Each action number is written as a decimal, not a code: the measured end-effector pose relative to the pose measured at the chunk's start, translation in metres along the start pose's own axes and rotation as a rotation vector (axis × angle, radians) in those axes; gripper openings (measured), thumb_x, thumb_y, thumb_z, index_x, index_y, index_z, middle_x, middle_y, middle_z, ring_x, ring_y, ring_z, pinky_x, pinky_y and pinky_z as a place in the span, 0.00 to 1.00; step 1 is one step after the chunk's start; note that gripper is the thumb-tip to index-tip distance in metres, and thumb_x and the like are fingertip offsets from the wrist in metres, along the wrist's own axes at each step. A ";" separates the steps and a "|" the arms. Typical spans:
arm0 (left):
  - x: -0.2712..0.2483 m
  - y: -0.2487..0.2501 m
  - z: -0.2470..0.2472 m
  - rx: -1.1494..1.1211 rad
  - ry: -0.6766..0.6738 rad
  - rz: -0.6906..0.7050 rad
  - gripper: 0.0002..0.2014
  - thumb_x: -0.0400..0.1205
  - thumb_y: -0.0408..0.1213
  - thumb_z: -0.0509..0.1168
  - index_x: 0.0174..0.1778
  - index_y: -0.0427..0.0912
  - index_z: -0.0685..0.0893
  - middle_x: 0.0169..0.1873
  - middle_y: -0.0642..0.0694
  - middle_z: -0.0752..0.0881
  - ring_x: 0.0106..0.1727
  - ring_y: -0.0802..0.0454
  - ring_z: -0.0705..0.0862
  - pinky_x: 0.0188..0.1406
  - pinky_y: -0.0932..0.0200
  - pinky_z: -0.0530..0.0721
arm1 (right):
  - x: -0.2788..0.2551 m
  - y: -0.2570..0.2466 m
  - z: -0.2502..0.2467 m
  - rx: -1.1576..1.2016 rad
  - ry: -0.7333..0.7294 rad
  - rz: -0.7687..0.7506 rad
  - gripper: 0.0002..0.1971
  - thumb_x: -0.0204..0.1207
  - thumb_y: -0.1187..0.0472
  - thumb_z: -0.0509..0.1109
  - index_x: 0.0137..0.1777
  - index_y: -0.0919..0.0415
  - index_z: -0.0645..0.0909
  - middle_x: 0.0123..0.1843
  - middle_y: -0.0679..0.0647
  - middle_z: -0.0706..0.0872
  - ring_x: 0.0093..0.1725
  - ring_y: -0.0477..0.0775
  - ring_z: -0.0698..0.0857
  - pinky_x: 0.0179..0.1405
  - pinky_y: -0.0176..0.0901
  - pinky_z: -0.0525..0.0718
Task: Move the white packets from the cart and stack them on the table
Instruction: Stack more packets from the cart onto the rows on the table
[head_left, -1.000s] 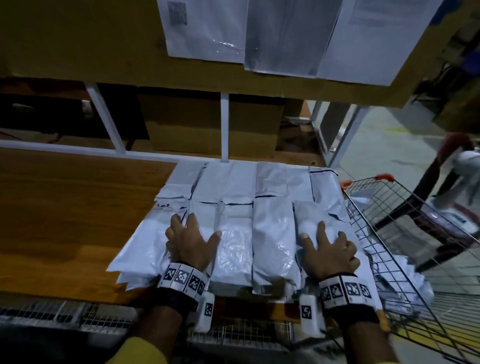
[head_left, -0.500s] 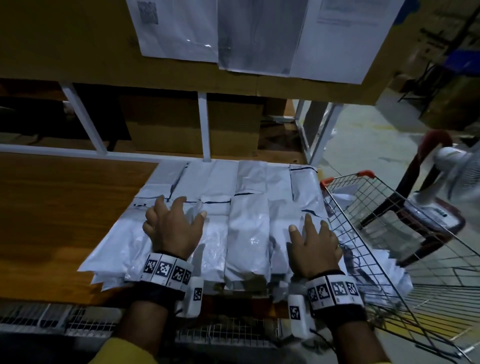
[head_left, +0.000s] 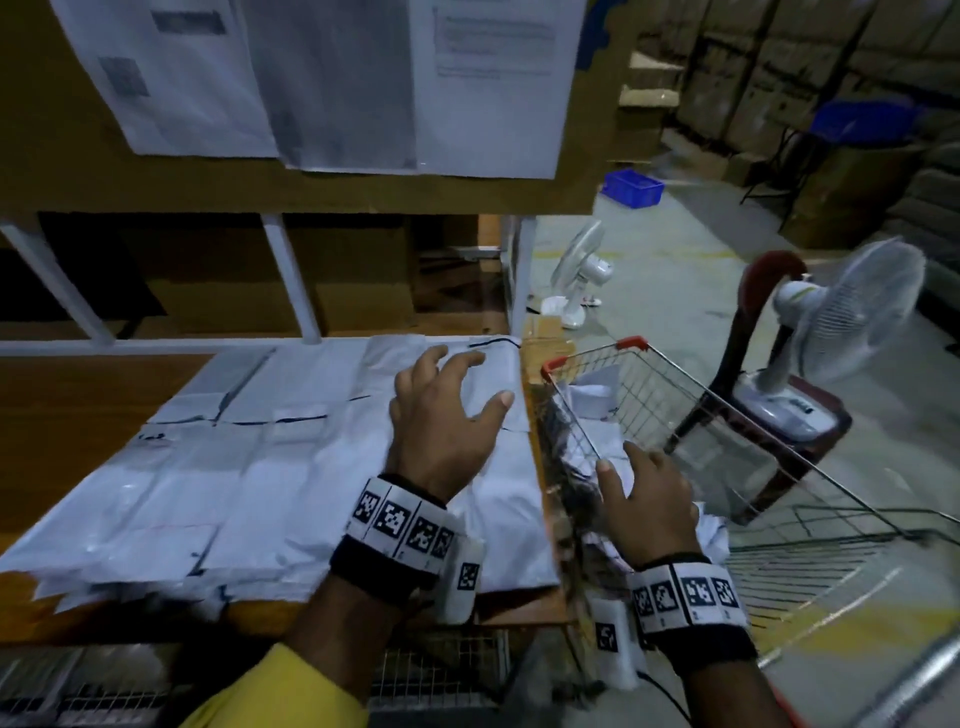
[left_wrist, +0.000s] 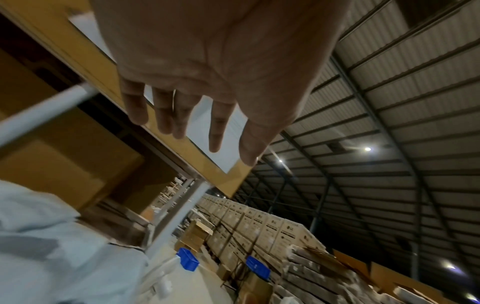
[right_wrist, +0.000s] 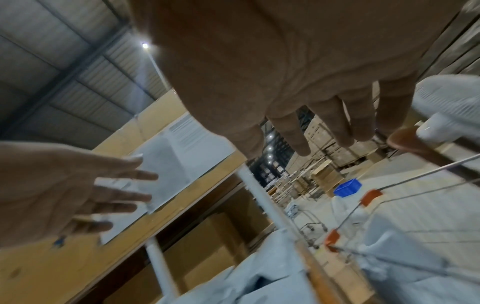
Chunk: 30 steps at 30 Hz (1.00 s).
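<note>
**Hands leave the stack, head back to the cart**

Head view: a second ago both hands lay flat on the packets (head_left: 291, 467) on the table (head_left: 78, 415). Now both are lifted and shifted right. Left hand (head_left: 441, 421) hovers over the stack's right end, fingers spread, gripping nothing. Right hand (head_left: 649, 509) has crossed the table edge and sits over the cart (head_left: 727, 415), fingers loose and apart, empty. The stack covers the right part of the table in overlapping rows. More white packets lie in the cart (head_left: 592, 395), just under and beyond the right hand. A fan (head_left: 852, 317) stands on a stool behind the cart.

Left wrist view: left hand (left_wrist: 207, 67) palm wide, fingers straight and apart, nothing held; stack corner shows below.

Right wrist view: right hand (right_wrist: 298, 72) with fingers slightly bent, separate, empty; cart wire and packets below right.

Judgement: pressing-down is done, the next pickup is starting. Task is mid-way, since the cart is not empty.
</note>
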<state>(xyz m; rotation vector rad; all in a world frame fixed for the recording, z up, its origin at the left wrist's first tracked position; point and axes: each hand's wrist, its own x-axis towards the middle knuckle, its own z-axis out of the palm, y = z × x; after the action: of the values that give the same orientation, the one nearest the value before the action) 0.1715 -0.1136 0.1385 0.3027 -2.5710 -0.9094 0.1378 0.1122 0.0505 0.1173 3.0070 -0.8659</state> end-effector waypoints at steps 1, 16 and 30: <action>0.002 0.017 0.013 -0.003 -0.011 0.019 0.24 0.80 0.60 0.68 0.72 0.58 0.79 0.78 0.48 0.72 0.79 0.42 0.65 0.77 0.40 0.67 | 0.001 0.017 -0.009 0.004 0.012 0.009 0.30 0.84 0.38 0.57 0.82 0.51 0.70 0.82 0.61 0.70 0.81 0.66 0.66 0.77 0.65 0.68; 0.117 0.139 0.239 0.298 -0.374 0.306 0.27 0.77 0.61 0.69 0.71 0.57 0.79 0.74 0.45 0.76 0.75 0.39 0.71 0.74 0.41 0.73 | 0.069 0.150 -0.050 0.019 0.138 0.290 0.29 0.84 0.41 0.60 0.80 0.54 0.72 0.78 0.61 0.73 0.77 0.66 0.69 0.76 0.61 0.70; 0.184 0.077 0.510 0.613 -0.941 0.204 0.27 0.76 0.60 0.64 0.66 0.49 0.78 0.66 0.40 0.83 0.65 0.35 0.82 0.63 0.39 0.83 | 0.233 0.252 0.034 0.024 -0.158 0.492 0.28 0.83 0.42 0.61 0.78 0.56 0.72 0.74 0.61 0.76 0.74 0.66 0.75 0.74 0.58 0.74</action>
<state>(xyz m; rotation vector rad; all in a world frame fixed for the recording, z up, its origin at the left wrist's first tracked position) -0.2199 0.1679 -0.1211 -0.3181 -3.6156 -0.1355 -0.0765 0.3232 -0.1189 0.7143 2.6347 -0.8068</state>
